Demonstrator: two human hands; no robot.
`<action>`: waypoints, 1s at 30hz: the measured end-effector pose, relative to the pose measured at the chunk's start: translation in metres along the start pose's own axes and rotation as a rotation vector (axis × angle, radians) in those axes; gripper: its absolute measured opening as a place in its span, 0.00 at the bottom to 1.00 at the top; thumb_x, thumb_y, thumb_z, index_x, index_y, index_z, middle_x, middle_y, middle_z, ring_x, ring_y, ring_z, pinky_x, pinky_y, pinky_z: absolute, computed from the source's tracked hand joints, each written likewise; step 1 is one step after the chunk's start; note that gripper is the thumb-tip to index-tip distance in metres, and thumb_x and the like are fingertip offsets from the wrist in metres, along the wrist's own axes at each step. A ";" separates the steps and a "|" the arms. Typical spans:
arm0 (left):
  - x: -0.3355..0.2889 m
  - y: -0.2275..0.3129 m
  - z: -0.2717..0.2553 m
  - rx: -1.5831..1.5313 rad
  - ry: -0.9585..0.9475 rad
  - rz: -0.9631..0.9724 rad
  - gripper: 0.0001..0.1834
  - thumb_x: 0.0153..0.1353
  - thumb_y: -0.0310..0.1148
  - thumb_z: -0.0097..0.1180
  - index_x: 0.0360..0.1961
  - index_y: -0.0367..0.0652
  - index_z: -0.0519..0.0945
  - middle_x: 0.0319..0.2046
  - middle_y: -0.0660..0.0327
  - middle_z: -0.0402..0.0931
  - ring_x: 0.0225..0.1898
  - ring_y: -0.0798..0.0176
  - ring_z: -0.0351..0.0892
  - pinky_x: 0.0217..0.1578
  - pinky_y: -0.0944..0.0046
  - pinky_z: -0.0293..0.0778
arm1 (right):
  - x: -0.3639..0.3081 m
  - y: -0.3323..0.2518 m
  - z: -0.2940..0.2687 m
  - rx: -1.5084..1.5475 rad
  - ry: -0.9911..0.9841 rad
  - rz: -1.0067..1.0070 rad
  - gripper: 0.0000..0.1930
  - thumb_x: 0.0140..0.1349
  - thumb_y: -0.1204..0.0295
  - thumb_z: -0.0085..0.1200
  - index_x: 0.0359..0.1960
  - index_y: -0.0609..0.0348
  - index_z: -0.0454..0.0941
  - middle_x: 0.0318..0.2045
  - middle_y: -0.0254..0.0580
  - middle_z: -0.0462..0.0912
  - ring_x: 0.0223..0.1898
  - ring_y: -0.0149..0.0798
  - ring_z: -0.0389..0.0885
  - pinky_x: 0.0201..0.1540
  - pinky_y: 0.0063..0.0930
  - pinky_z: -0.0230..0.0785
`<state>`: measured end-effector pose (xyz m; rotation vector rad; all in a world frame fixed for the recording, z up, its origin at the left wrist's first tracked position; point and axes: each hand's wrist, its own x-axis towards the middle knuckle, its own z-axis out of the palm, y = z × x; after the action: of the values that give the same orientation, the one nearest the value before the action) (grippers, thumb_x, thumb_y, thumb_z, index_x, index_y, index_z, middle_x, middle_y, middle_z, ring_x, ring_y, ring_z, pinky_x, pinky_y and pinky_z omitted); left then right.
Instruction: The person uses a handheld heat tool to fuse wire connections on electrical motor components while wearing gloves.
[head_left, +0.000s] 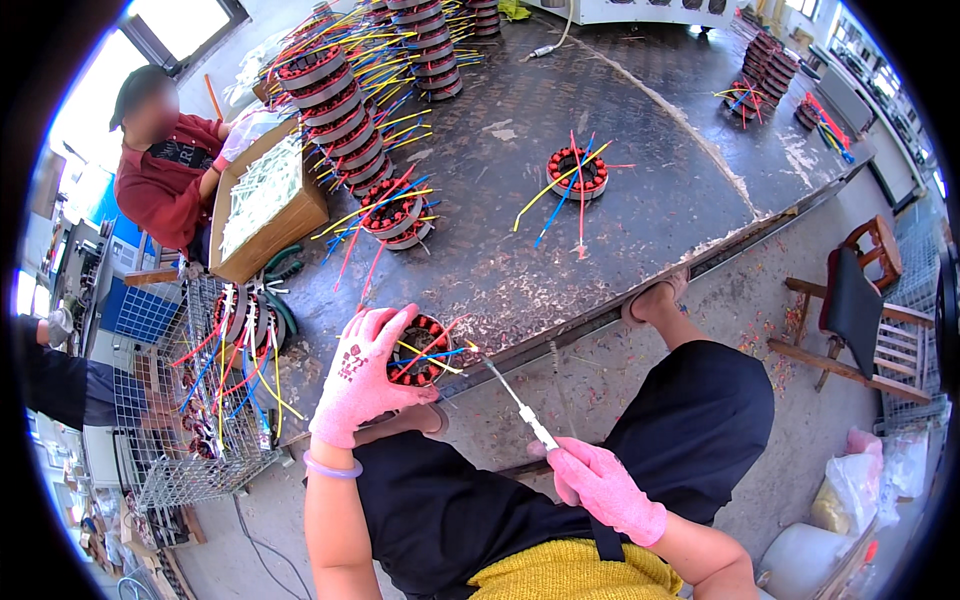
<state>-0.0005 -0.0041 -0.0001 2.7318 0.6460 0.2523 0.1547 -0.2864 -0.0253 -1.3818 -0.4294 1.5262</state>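
1. Head view, setting: workshop with a big dark metal bench (600, 150), its edge running just past the fingertips. Concrete floor below, littered with wire offcuts.
2. Left hand (362, 375), pink knit glove: fingers spread and curled over the top of a motor stator (422, 350), pressing it at the bench edge. Grasping, not released.
3. Stator: round laminated steel ring with copper windings and red insulation; red, yellow and blue lead wires stick out on the far side of the fingers. Judging by build: heavy for its size, rigid core, not slippery under knit gloves. Windings and leads are the fragile part, so take hold on the outer steel ring, not by the wires.
4. Right hand (600, 485), same glove: clenched around the handle of a thin rod-like tool (520, 405), whose tip points up-left toward the stator, stopping just short of the left fingers. Tool looks light and stiff.
5. Around: stacks of stators (345, 110) beyond the left hand, a lone one (577, 172) mid-bench, a wire basket (190, 440) left of the wrist, a co-worker (165, 165) by a cardboard box (265, 205).
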 end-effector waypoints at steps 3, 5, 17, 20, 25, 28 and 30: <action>0.000 -0.001 0.000 -0.001 0.002 0.007 0.53 0.32 0.46 0.78 0.63 0.42 0.71 0.55 0.51 0.71 0.59 0.45 0.70 0.65 0.48 0.62 | 0.000 -0.001 0.001 0.001 0.008 0.008 0.21 0.74 0.60 0.43 0.57 0.61 0.77 0.21 0.29 0.70 0.23 0.22 0.65 0.28 0.20 0.59; 0.000 -0.001 0.000 -0.004 0.002 0.008 0.53 0.32 0.46 0.78 0.63 0.42 0.71 0.55 0.51 0.71 0.59 0.45 0.70 0.65 0.48 0.62 | 0.000 0.000 0.001 0.000 0.004 -0.003 0.21 0.74 0.59 0.43 0.58 0.61 0.76 0.21 0.29 0.70 0.23 0.22 0.66 0.28 0.20 0.59; 0.000 -0.001 0.001 -0.004 -0.002 -0.010 0.53 0.32 0.48 0.78 0.64 0.43 0.71 0.54 0.51 0.71 0.59 0.44 0.70 0.67 0.46 0.59 | 0.001 0.003 0.000 0.036 -0.013 -0.016 0.22 0.75 0.59 0.44 0.58 0.62 0.75 0.21 0.27 0.71 0.23 0.21 0.65 0.27 0.19 0.57; 0.000 -0.001 0.001 -0.004 -0.002 -0.011 0.53 0.32 0.48 0.78 0.64 0.43 0.71 0.54 0.51 0.72 0.59 0.44 0.70 0.67 0.46 0.59 | 0.001 0.002 0.001 0.050 -0.010 -0.008 0.21 0.75 0.59 0.44 0.58 0.62 0.75 0.21 0.27 0.71 0.23 0.21 0.65 0.27 0.19 0.58; 0.000 -0.001 0.002 0.005 0.003 -0.005 0.53 0.32 0.48 0.78 0.64 0.43 0.71 0.54 0.51 0.72 0.59 0.44 0.70 0.67 0.46 0.59 | 0.002 0.004 0.001 0.045 -0.008 -0.020 0.21 0.75 0.60 0.43 0.58 0.61 0.76 0.21 0.28 0.70 0.23 0.21 0.65 0.27 0.19 0.58; 0.000 -0.002 0.002 -0.009 0.004 -0.010 0.53 0.32 0.48 0.78 0.64 0.44 0.72 0.54 0.51 0.72 0.59 0.44 0.70 0.67 0.45 0.59 | 0.001 0.003 0.001 0.051 -0.009 -0.020 0.20 0.75 0.60 0.43 0.58 0.61 0.76 0.20 0.28 0.70 0.23 0.21 0.65 0.27 0.19 0.58; 0.000 -0.002 0.002 -0.007 0.003 -0.011 0.53 0.32 0.48 0.78 0.64 0.44 0.71 0.54 0.51 0.72 0.59 0.44 0.70 0.67 0.45 0.59 | 0.001 0.001 0.001 0.052 -0.012 -0.014 0.20 0.75 0.60 0.43 0.58 0.61 0.76 0.20 0.28 0.70 0.23 0.21 0.65 0.27 0.19 0.58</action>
<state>-0.0008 -0.0031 -0.0026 2.7209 0.6599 0.2557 0.1532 -0.2860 -0.0261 -1.3273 -0.4026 1.5244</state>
